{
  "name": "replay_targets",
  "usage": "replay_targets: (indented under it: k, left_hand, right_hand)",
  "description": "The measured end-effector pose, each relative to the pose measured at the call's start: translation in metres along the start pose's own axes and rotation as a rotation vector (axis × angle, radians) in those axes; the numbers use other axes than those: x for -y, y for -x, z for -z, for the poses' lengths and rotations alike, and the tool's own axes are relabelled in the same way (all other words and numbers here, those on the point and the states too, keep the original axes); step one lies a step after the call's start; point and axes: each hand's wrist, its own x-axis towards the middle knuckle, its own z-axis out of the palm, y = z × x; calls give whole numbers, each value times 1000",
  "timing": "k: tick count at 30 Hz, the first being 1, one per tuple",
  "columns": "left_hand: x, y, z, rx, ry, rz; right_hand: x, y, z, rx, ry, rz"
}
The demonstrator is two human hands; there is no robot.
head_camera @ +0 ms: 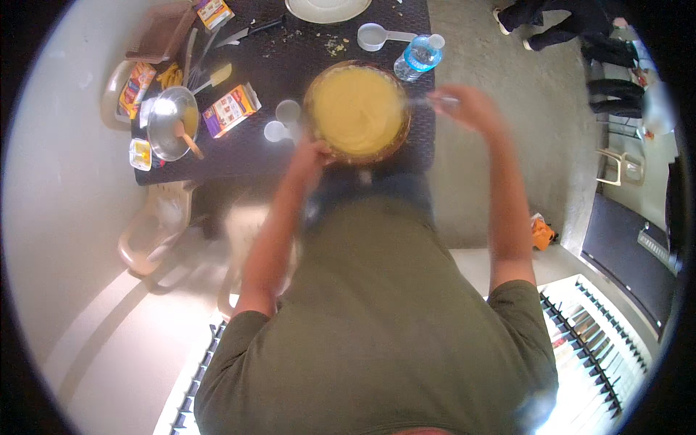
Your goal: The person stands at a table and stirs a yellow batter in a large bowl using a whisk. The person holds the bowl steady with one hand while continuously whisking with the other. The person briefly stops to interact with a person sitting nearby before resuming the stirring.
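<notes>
A round bowl [409,126] full of smooth yellow batter [356,109] sits near the front edge of the dark table. My left hand [315,155] grips its rim at the lower left. Out to the right, my right hand [462,106] is closed around the handle of a utensil [418,101]. That handle runs to the bowl's right rim; blur hides the utensil's head. White measuring cups [278,131] lie close to the bowl's left side. Just past its upper right stands a water bottle [417,57] with a blue label.
A larger white measuring cup [372,37] and a plate [329,8] are farther back. Leftward are a metal bowl [168,141] with a wooden spoon [187,138], a spatula [220,75], a carton [231,110] and a knife [250,32]. Another person's legs [565,24] show at upper right.
</notes>
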Motion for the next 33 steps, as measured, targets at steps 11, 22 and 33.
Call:
replay_targets:
  k: [11,22,33]
  left_hand:
    - [-25,15,-34,61,1,10]
    - [-33,17,-28,59,-96,-61]
    - [-27,26,-44,105,6,-62]
  right_hand:
    - [71,13,-26,9,90,-20]
    - [11,24,4,0,-105,-12]
    - [27,7,-27,-137,-45,-114]
